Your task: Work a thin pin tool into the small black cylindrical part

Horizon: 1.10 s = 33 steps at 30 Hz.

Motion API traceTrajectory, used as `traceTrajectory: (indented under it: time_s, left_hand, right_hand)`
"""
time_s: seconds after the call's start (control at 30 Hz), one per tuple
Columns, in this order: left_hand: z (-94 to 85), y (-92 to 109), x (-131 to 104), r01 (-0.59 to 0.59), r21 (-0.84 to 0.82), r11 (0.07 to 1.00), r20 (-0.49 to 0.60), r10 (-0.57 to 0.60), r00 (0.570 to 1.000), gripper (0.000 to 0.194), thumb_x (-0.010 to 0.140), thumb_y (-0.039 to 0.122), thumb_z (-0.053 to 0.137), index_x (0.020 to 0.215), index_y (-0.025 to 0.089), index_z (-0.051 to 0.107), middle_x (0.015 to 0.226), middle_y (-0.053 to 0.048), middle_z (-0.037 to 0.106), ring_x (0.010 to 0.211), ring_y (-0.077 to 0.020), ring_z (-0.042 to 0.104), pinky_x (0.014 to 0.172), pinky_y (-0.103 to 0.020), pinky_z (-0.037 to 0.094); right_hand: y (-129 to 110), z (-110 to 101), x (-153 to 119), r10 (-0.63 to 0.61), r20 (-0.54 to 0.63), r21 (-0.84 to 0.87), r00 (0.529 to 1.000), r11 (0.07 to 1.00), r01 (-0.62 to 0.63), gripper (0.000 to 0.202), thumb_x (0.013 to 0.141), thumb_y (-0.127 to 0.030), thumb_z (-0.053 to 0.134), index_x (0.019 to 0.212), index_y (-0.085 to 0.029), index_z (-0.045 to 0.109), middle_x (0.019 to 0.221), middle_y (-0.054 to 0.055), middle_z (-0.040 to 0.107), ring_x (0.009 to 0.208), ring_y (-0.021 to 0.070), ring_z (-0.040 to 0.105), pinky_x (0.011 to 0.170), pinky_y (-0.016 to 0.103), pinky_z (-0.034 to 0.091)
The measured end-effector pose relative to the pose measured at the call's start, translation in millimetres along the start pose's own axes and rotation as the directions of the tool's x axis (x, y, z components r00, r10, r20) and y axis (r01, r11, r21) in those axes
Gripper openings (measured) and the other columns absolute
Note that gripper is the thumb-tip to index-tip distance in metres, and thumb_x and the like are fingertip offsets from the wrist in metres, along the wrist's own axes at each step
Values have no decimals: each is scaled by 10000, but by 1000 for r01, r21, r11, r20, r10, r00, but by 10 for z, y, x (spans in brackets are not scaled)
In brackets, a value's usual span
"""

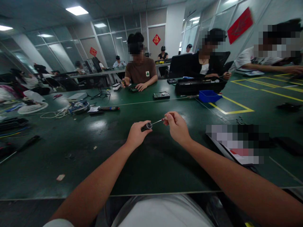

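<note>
My left hand (138, 135) is closed around a small black cylindrical part (146, 126), whose round end with a pale ring faces right. In my right hand (176, 126) is a thin screwdriver (158, 121), gripped by its reddish handle between thumb and fingers. Its metal shaft points left and reaches the round end of the cylinder; whether the tip is inside or only touching, I cannot tell. Both hands are held above the green table (151, 176), close to each other.
Across the table a person (142, 67) handles a circuit board. A hard drive (161, 95), a blue bin (209, 96) and a long black housing (200, 85) lie ahead. Cables (78, 107) and an electric screwdriver (109, 108) are at left; a clipboard with papers (233, 148) is at right.
</note>
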State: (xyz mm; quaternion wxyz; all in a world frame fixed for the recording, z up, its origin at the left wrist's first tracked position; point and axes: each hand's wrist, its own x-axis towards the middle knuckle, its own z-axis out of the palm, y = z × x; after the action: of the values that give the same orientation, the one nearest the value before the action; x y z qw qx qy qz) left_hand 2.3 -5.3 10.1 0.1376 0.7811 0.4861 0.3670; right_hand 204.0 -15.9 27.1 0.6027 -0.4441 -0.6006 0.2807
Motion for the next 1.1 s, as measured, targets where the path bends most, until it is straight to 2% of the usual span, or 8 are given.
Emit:
traceTrajectory:
  time_s: [0.17,0.3,0.5,0.67,0.73,0.87,1.03,1.1]
  left_hand:
    - [11,8,-5,2,-15,1000,-3,-2,1000,405,801,213,770,1198,248,696,1158,-48,726,1055,-242,641,968,-407,455]
    - [18,-20,-11,6,-26,1000,1,-6,1000,412,799,198,769,1201,251,695,1149,-48,725,1071,-238,640,971,-398,457]
    - [25,-42,-20,-11,-50,999,2,12,1000,418,804,200,765,1212,248,688,1152,-44,723,1087,-225,639,988,-386,454]
    - [34,-56,-23,-7,-43,999,8,7,1000,432,800,196,767,1220,258,687,1162,-42,723,1089,-229,639,986,-392,457]
    - [34,-53,-21,-10,-44,999,10,10,1000,434,796,195,770,1218,256,689,1156,-43,724,1086,-227,642,986,-389,458]
    - [32,-50,-14,2,-42,999,7,-2,1000,430,800,194,764,1220,253,687,1144,-44,726,1078,-226,645,977,-386,463]
    - [33,-49,-14,3,-36,999,9,-3,1000,417,790,178,771,1194,248,700,1135,-41,730,1063,-223,649,976,-376,465]
    - [31,-40,-16,-1,-36,999,14,2,1000,418,791,184,770,1198,246,697,1129,-40,731,1056,-223,649,972,-376,467]
  right_hand:
    - [-33,-26,-7,-27,36,-57,999,998,29,263,966,-439,481,931,-213,611,773,24,677,690,163,621,652,312,474]
    - [-117,-62,-15,-7,66,-172,998,985,18,289,917,-474,572,865,-204,663,646,-2,632,593,152,587,583,294,431]
    - [-81,-71,-32,-40,123,-167,992,984,60,211,951,-326,462,978,-208,634,705,-2,645,636,157,603,599,291,423]
    - [-90,-62,-42,-58,114,-298,992,950,90,352,983,-454,434,829,-214,640,617,-3,588,570,163,558,568,306,371]
    - [-102,-58,-48,-78,104,-323,992,940,108,328,990,-432,418,906,-214,648,661,10,614,596,172,571,589,314,380]
    - [-101,-54,-55,-96,130,-268,987,955,129,255,977,-315,405,1137,-219,578,828,32,664,717,192,613,673,327,431]
    - [-98,-60,-42,-48,171,-308,984,946,100,283,996,-411,386,1007,-231,604,744,21,640,666,199,604,638,336,411]
    - [-94,-55,-39,-51,152,-317,987,943,98,273,996,-391,382,1036,-232,601,758,26,651,673,203,613,650,346,415]
